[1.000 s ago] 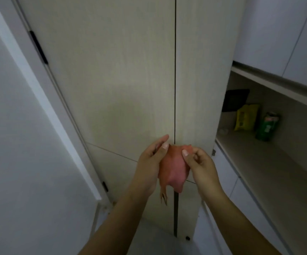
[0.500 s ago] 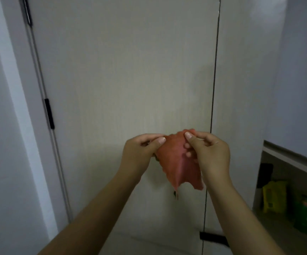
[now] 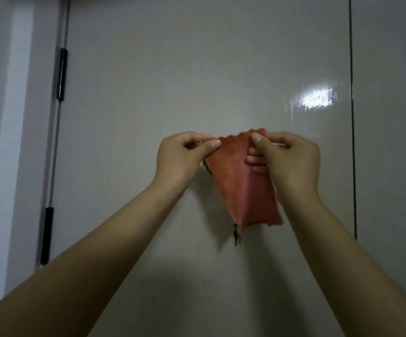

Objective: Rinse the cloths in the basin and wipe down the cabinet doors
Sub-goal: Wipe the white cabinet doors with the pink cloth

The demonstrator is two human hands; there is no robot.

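A small orange-red cloth (image 3: pixel 242 183) hangs in front of a tall pale cabinet door (image 3: pixel 172 81). My left hand (image 3: pixel 181 158) pinches its upper left corner between thumb and fingers. My right hand (image 3: pixel 288 161) pinches the upper right edge, with some fingers behind the fabric. The cloth is stretched between both hands and tapers down to a frayed dark tip. Whether it touches the door I cannot tell. No basin is in view.
A thin dark gap (image 3: pixel 351 117) separates this door from the neighbouring door on the right. Black hinges (image 3: pixel 62 74) run down the door's left edge beside a white wall (image 3: pixel 0 142). A bright light reflection (image 3: pixel 316 98) shines on the door.
My view has tilted up and left, so the shelf niche with packets has left the frame. Both hands have raised the cloth higher on the door and spread it wider.
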